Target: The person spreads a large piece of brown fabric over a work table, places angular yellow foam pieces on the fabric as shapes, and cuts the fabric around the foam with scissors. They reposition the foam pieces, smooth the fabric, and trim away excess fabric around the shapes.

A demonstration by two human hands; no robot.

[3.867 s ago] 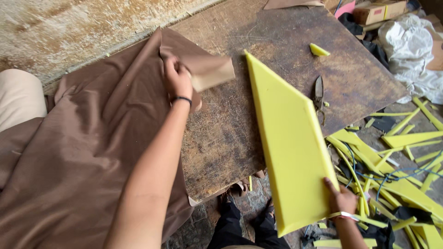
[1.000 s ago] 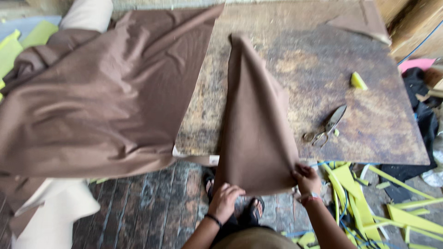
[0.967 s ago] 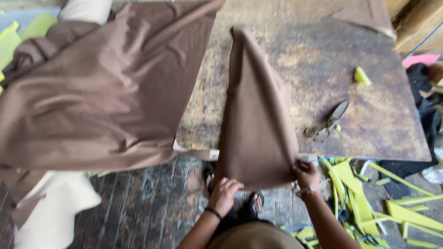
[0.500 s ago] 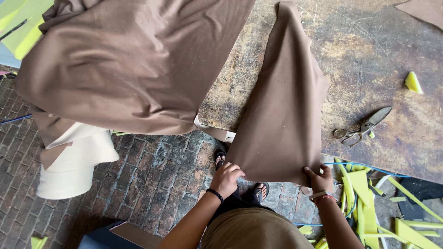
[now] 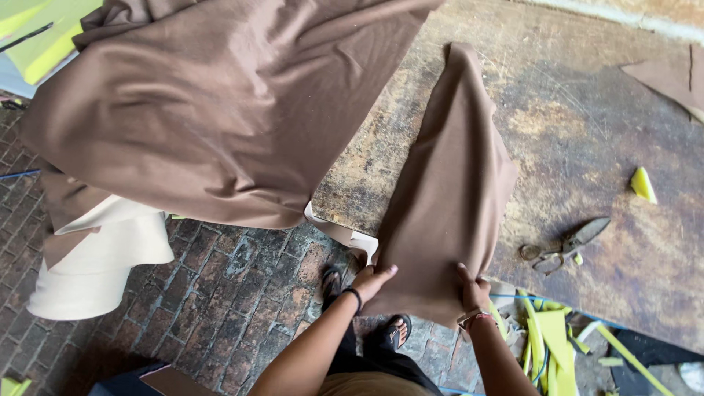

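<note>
Hands (image 5: 422, 286) w/ cloth (image 5: 451, 191), same grip

scissors (image 5: 563, 245) and a yellow foam scrap (image 5: 643, 184) lie on the worn wooden table (image 5: 587, 132).
</note>
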